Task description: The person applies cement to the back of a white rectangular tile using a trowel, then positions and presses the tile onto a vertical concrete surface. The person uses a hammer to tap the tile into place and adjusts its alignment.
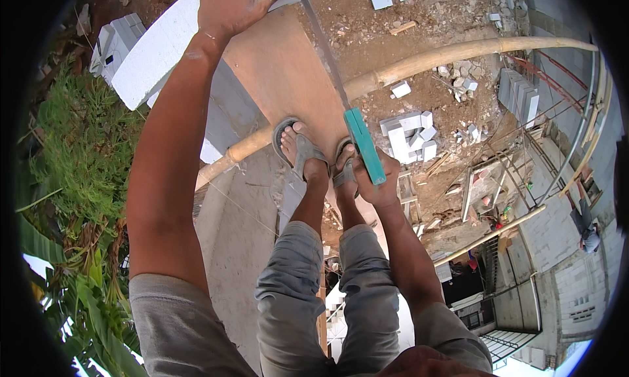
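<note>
My right hand (379, 180) is wrapped round the green handle (362, 138) of a handsaw. The saw's thin dark blade (321, 43) stretches up and away to the top edge of the picture. At the top left, my left hand (226, 7) lies palm down on a long white lightweight concrete block (157, 56). Its thumb is stretched out towards the blade, with the tip close beside it. The picture's edge cuts off the other fingers. The blade's far end is also out of view.
I stand in sandals on a brown board (272, 59) high above the ground. A bamboo pole (458, 51) crosses beneath it. Below lie loose white blocks (409, 138) and rubble. A grey wall (239, 207) and plants (92, 161) are at left. Another person (588, 236) is at far right.
</note>
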The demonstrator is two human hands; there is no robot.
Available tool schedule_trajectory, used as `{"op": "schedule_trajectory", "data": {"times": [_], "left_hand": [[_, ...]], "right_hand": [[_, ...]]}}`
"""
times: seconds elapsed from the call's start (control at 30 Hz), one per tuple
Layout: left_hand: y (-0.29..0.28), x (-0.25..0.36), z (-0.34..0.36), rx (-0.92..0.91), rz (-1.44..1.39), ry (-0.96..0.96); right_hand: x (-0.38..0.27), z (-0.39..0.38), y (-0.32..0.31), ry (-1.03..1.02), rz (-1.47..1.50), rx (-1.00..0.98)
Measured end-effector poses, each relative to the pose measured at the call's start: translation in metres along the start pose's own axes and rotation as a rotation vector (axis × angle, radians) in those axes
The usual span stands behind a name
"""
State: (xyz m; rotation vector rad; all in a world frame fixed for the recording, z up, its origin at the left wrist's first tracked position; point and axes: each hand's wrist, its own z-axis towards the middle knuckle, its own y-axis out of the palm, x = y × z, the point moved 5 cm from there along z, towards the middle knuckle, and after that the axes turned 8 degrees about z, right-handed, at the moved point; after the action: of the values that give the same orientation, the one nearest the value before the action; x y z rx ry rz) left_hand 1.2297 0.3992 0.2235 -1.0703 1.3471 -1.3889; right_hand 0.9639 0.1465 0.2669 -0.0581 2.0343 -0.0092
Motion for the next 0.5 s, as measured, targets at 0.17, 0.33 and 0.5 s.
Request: {"op": "schedule_trajectory", "data": {"times": [0.17, 0.33, 0.5], "left_hand": [[-0.004, 0.001, 0.005, -0.031, -0.047, -0.013], [-0.004, -0.003, 0.000, -0.019, -0.027, -0.020], [-0.008, 0.002, 0.004, -0.078, -0.036, -0.025]], "right_hand": [[0.004, 0.030, 0.015, 0.171, 0.075, 0.017], [-0.026, -0.018, -0.004, -0.001, 0.019, 0.004], [-0.018, 0.049, 0.018, 0.157, 0.007, 0.000]]}}
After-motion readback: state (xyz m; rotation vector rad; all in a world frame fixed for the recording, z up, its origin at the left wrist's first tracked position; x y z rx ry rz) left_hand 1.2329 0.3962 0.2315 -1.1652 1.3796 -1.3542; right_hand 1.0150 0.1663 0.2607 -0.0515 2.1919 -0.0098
